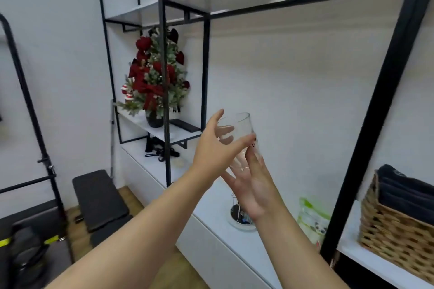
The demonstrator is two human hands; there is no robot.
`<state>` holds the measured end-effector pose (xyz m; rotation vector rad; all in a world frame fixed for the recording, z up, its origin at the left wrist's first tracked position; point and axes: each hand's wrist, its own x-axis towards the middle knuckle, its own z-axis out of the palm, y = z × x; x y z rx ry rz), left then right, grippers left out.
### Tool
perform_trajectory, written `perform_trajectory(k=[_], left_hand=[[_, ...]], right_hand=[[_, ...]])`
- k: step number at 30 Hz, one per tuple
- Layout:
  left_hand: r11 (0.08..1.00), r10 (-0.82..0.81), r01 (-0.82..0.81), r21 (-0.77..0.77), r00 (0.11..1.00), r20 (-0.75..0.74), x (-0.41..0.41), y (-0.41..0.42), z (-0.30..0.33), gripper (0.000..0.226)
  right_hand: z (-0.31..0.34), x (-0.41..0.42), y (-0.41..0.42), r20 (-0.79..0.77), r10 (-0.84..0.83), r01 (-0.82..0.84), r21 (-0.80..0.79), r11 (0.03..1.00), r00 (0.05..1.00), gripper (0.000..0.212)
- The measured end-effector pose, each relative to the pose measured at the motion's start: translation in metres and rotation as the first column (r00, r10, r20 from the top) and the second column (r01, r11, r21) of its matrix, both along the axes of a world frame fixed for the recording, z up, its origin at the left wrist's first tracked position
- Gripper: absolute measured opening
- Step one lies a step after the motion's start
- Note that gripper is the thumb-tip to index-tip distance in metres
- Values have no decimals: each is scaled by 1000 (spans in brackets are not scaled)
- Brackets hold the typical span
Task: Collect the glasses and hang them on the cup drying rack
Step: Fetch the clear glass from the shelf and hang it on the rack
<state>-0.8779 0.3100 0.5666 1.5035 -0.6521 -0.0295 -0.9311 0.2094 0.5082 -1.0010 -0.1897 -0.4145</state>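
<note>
White shelving backs both hands [220, 148] seemingly gripping the glass [239, 138], upright, mouth up.

Both hands meet at the middle of the view around a clear glass [237, 134] held up in the air. The left hand [216, 150] wraps its side, fingers showing through the wall; the right hand [252, 185] cups it from beneath with fingers pointing up. Below them, toward 6 o'clock, a shiny rack base [239, 217] stands on the white counter [211, 206]. A wicker basket [394, 227] sits at 4 o'clock, a red-flowered plant [155, 77] at 10 o'clock.
</note>
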Motion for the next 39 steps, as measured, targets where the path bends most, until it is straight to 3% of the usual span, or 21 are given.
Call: perform_trajectory(k=[4, 11, 14, 16, 18, 22, 25, 30, 39], left_hand=[[998, 46, -46, 38, 999, 11, 49, -19, -4, 99], [999, 32, -33, -3, 982, -184, 124, -77, -32, 98], [999, -3, 12, 44, 979, -205, 152, -95, -46, 100], [995, -30, 48, 85, 978, -208, 173, -102, -58, 89], [992, -37, 61, 107, 976, -214, 193, -110, -69, 71], [988, -9, 48, 149, 967, -256, 232, -128, -93, 80], [981, -38, 86, 173, 963, -266, 262, -141, -113, 71], [962, -86, 137, 237, 973, -214, 320, -162, -159, 50], [790, -292, 350, 504, 937, -193, 440, -202, -266, 42]], right_hand=[[-4, 55, -20, -7, 33, -32, 85, 996, 999, 56], [-14, 128, -84, -61, -1, 16, 243, 970, 998, 75], [-12, 145, -124, -130, -186, 187, -2, 982, 974, 64], [-10, 155, -150, -130, -343, 304, -253, 918, 930, 66], [-12, 162, -174, -130, -413, 334, -395, 856, 902, 70], [-26, 180, -210, -135, -479, 364, -486, 795, 867, 77], [-44, 197, -225, -165, -528, 372, -539, 756, 833, 85], [-83, 227, -241, -205, -663, 357, -710, 607, 720, 93], [-186, 291, -242, -365, -803, 297, -792, 534, 471, 97]])
